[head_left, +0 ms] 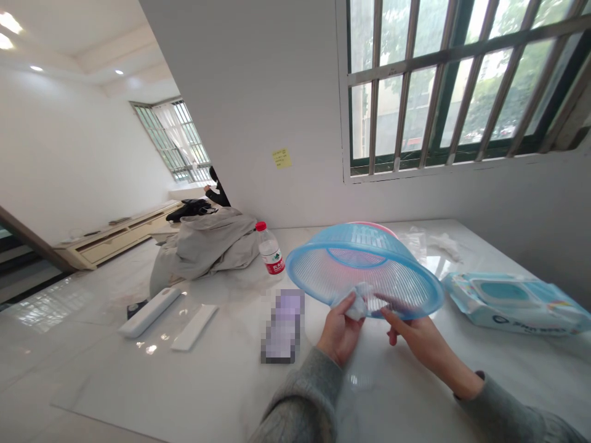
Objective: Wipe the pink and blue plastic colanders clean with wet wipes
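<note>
A blue plastic colander [318, 267] is held tilted above the white table, its open side facing me. My left hand [340, 332] is closed on a crumpled white wipe [354, 303] and presses it to the colander's near rim. Further right on the same rim, my right hand [422, 341] grips the colander, with some fingers hidden behind its wall. A pink rim [376, 226] shows just behind the colander; most of that thing is hidden. To the right lies a light-blue pack of wipes [512, 303].
Left of the colander stands a red-capped bottle [271, 249], with a blurred-out phone [283, 326] nearer me. A grey-beige cloth [207, 243], a white case [154, 312] and a white strip [195, 328] lie farther left. Clear plastic [413, 243] sits by the wall.
</note>
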### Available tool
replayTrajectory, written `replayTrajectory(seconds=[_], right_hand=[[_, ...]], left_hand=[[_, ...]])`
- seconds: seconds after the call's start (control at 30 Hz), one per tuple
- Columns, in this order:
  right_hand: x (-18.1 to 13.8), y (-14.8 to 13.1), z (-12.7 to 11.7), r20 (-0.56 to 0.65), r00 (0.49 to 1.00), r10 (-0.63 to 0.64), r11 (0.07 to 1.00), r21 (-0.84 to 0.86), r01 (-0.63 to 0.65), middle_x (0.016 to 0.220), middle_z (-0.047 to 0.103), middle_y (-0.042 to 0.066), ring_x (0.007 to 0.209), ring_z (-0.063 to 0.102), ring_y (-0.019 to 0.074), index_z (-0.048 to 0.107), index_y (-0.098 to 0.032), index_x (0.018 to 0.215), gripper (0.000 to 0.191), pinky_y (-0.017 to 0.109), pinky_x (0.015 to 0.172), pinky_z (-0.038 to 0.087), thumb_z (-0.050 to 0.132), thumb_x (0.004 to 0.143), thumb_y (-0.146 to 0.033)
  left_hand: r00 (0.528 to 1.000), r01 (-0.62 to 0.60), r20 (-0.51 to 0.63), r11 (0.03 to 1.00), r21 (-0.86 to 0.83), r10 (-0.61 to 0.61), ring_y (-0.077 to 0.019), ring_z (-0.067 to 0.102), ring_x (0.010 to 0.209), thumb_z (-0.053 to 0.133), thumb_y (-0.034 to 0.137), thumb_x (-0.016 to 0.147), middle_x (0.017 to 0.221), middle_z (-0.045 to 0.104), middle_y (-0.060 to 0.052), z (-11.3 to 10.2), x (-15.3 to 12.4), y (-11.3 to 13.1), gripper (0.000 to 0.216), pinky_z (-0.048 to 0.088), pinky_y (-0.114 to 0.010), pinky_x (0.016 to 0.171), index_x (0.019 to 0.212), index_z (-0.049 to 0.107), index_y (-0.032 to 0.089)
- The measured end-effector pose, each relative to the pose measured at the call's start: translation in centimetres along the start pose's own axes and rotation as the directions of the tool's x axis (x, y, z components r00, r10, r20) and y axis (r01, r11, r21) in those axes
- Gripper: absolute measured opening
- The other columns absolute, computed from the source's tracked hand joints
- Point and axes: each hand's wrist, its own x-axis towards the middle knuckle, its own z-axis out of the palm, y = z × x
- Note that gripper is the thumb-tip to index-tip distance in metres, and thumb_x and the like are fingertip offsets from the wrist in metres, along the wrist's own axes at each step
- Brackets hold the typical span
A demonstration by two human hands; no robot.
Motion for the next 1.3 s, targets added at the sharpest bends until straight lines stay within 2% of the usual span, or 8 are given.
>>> replayTrajectory(seconds=[0.2, 0.37, 0.5, 0.77, 0.93, 1.13, 1.23, 1.3], right_hand=[[-0.1, 0.6, 0.1, -0.036, 0.999, 0.013, 1.0, -0.006, -0.013, 0.047, 0.056, -0.006, 0.05, 0.061, 0.0192, 0.076, -0.017, 0.129, 0.062, 0.044, 0.076, 0.062, 0.066, 0.091, -0.065], [-0.6, 0.0, 0.7, -0.074, 0.997, 0.027, 0.999, 0.045, -0.024, 0.039, 0.043, -0.01, 0.045, 0.055, 0.0169, 0.079, -0.018, 0.124, 0.06, 0.041, 0.071, 0.063, 0.069, 0.088, -0.065], [-0.4, 0.1, 0.9, -0.008, 1.0, 0.021, 0.997, 0.075, -0.021, 0.04, 0.048, -0.01, 0.038, 0.04, 0.0113, 0.08, -0.017, 0.124, 0.061, 0.048, 0.08, 0.065, 0.069, 0.088, -0.066], [0.4, 1.8, 0.8, 0.082, 0.996, 0.036, 0.995, 0.087, -0.043, 0.064, 0.074, 0.0, 0.038, 0.043, 0.0086, 0.079, -0.017, 0.127, 0.061, 0.047, 0.078, 0.066, 0.072, 0.088, -0.063], [0.5, 1.9, 0.4, 0.111, 0.993, 0.042, 0.996, 0.078, -0.05, 0.078, 0.08, 0.003, 0.039, 0.045, 0.0084, 0.078, -0.018, 0.128, 0.061, 0.047, 0.08, 0.066, 0.071, 0.089, -0.063], [0.4, 1.0, 0.5, 0.075, 0.997, 0.023, 0.995, 0.093, -0.029, 0.074, 0.079, 0.002, 0.038, 0.046, 0.0095, 0.071, -0.016, 0.139, 0.068, 0.048, 0.078, 0.066, 0.07, 0.088, -0.062], [0.5, 0.4, -0.1, -0.003, 1.0, 0.013, 0.998, 0.062, -0.013, 0.081, 0.08, 0.005, 0.04, 0.047, 0.0107, 0.071, -0.015, 0.137, 0.068, 0.044, 0.067, 0.065, 0.071, 0.086, -0.06], [0.6, 0.1, -0.8, -0.068, 0.997, -0.023, 1.0, 0.001, 0.023, 0.075, 0.078, 0.004, 0.043, 0.05, 0.0132, 0.074, -0.015, 0.134, 0.064, 0.039, 0.059, 0.061, 0.068, 0.087, -0.058]], left_hand=[[0.985, -0.171, -0.015, 0.982, 0.085, 0.173, -0.0213, 0.074, 0.107, 0.089, 0.019, 0.078, 0.119, 0.079, -0.01, 0.3, -0.2, -0.2, 0.038, 0.057, -0.029, 0.087, 0.113, 0.076, 0.017], [0.981, -0.129, -0.115, 0.966, 0.226, 0.158, -0.0156, 0.069, 0.082, 0.098, 0.04, 0.065, 0.103, 0.079, -0.007, -0.1, -0.2, -0.2, 0.055, 0.043, -0.024, 0.063, 0.111, 0.077, 0.016], [0.959, -0.172, -0.154, 0.922, 0.347, 0.237, -0.0141, 0.064, 0.074, 0.096, 0.053, 0.064, 0.094, 0.077, -0.003, -0.5, 0.1, -0.4, 0.062, 0.04, -0.026, 0.062, 0.11, 0.076, 0.017], [0.957, -0.139, -0.205, 0.946, 0.292, 0.204, -0.0129, 0.065, 0.071, 0.096, 0.05, 0.063, 0.098, 0.076, -0.003, -0.7, 0.5, -0.5, 0.067, 0.039, -0.024, 0.056, 0.116, 0.072, 0.019], [0.958, -0.176, -0.168, 0.942, 0.286, 0.231, -0.0188, 0.071, 0.087, 0.096, 0.048, 0.063, 0.11, 0.078, -0.006, -0.7, 0.5, -0.5, 0.066, 0.048, -0.026, 0.065, 0.119, 0.072, 0.02], [0.959, -0.202, -0.14, 0.943, 0.264, 0.245, -0.0219, 0.072, 0.095, 0.097, 0.046, 0.063, 0.115, 0.077, -0.009, -0.6, 0.5, -0.1, 0.062, 0.053, -0.028, 0.071, 0.114, 0.075, 0.018], [0.955, -0.209, -0.152, 0.944, 0.257, 0.253, -0.0208, 0.072, 0.093, 0.098, 0.044, 0.062, 0.111, 0.077, -0.008, -0.7, 0.7, 0.3, 0.059, 0.053, -0.027, 0.07, 0.11, 0.075, 0.018], [0.948, -0.227, -0.161, 0.939, 0.26, 0.274, -0.02, 0.071, 0.092, 0.099, 0.043, 0.062, 0.108, 0.077, -0.007, -0.7, 0.8, 0.5, 0.058, 0.053, -0.026, 0.07, 0.108, 0.074, 0.019]])
